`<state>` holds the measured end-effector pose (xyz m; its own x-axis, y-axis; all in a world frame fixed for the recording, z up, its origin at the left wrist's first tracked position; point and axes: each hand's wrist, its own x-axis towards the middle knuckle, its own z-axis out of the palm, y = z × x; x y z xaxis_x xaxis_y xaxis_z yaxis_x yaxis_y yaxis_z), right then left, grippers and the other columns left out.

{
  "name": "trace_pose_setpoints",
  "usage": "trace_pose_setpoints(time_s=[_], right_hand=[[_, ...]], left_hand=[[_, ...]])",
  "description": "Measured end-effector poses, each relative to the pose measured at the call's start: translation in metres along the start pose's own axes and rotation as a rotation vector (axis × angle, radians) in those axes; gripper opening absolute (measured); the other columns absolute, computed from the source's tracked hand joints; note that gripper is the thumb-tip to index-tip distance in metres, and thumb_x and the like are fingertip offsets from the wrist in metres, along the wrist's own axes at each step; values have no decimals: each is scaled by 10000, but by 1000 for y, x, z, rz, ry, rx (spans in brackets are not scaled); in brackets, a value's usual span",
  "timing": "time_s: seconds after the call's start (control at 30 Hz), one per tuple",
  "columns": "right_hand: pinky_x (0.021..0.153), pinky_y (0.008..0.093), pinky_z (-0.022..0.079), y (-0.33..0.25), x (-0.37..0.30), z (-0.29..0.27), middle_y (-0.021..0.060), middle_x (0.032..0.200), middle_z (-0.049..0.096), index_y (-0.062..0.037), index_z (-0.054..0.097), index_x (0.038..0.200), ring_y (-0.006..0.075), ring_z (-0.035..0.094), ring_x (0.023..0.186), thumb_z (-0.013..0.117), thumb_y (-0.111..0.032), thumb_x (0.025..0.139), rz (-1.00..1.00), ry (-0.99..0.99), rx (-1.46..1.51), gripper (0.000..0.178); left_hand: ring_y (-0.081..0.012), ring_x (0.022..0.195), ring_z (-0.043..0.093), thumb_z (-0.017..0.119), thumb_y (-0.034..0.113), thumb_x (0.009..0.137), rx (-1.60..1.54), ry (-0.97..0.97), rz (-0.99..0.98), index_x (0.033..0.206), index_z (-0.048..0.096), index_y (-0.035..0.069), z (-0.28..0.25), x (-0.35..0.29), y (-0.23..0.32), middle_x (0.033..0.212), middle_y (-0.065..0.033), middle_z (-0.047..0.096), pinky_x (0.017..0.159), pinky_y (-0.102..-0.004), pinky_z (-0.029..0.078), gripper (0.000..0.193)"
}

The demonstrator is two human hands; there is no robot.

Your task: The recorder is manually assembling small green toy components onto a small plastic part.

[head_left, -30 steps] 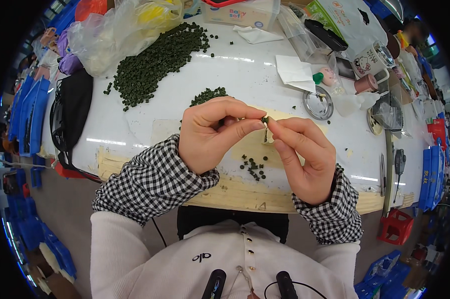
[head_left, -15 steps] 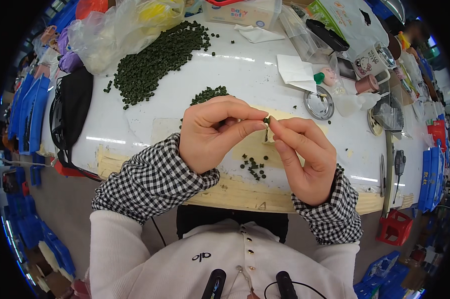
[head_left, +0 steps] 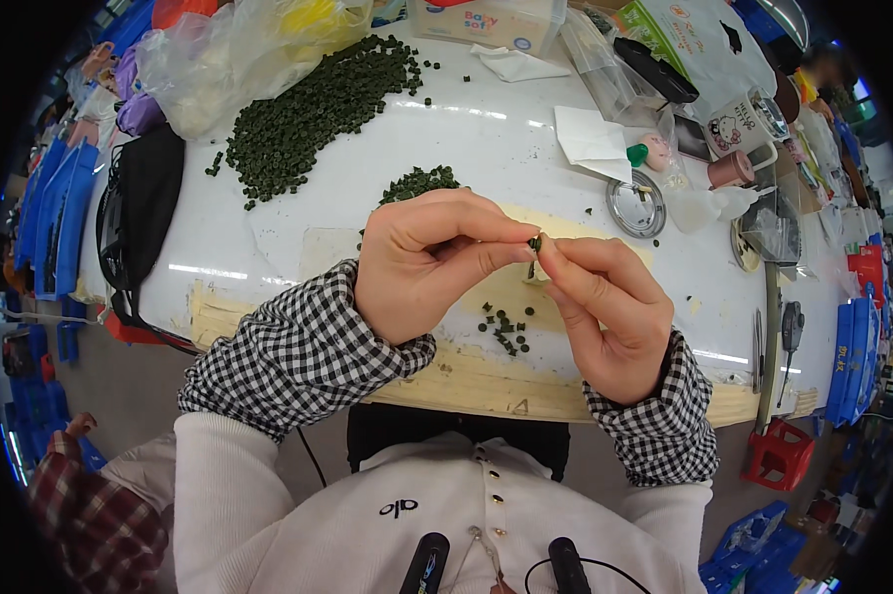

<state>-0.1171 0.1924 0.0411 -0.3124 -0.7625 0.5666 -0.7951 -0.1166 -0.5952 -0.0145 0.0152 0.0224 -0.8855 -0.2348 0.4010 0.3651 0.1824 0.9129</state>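
Beside the right hand (head_left: 619,322), its grip unclear, the left hand (head_left: 412,267) narrowly pinches one dark-green, plastic-looking, spool-shaped piece (head_left: 535,244), probably because it is tiny.

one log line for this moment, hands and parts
left hand: pinching small dark-green piece | right hand: at same piece, grip unclear | white glossy tabletop: large heap of small dark-green pieces, upper left

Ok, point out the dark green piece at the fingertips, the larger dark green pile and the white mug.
Dark green piece (head_left: 534,244): head view, its exposed middle.
Larger dark green pile (head_left: 318,124): head view, its centre.
White mug (head_left: 731,129): head view, side of its body.
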Motion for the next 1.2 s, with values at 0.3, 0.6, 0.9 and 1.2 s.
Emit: trace_pose_setpoints(time_s=[0.3, 0.6, 0.9, 1.2], right_hand=[[679, 283, 495, 0, 1, 0, 118, 976, 621, 1, 654, 1119, 224, 599, 789, 672, 81, 764, -12, 14, -9, 364], [661, 275, 484, -6, 3, -27, 104, 864, 624, 0, 684, 993, 195, 602, 761, 683, 17, 784, 133, 152, -163, 210], [622, 316, 425, 17, -7, -32, 67, 711, 578, -18, 673, 825, 220, 544, 691, 720, -55, 753, 287, -11, -219, 94], [639, 291, 452, 1, -3, -35, 74, 754, 611, -7, 670, 805, 204, 576, 718, 726, -16, 752, 233, 213, -224, 77]], left_hand=[[-120, 776, 587, 658, -74, 817, 6, -1, -14, 977, 670, -37, -1, 0, 1, 890, -102, 653, 678, -222, 458, 165], [-58, 661, 463, 678, -48, 814, 59, -14, -104, 979, 674, -22, 0, 0, 2, 848, -51, 622, 599, -193, 380, 168], [-29, 612, 377, 696, -45, 793, 76, -65, -221, 961, 695, -6, 7, 1, -2, 809, -8, 613, 558, -179, 325, 172], [-39, 617, 380, 699, -54, 785, 52, -64, -215, 956, 697, -7, 8, -1, -3, 805, -5, 606, 572, -188, 334, 177]])
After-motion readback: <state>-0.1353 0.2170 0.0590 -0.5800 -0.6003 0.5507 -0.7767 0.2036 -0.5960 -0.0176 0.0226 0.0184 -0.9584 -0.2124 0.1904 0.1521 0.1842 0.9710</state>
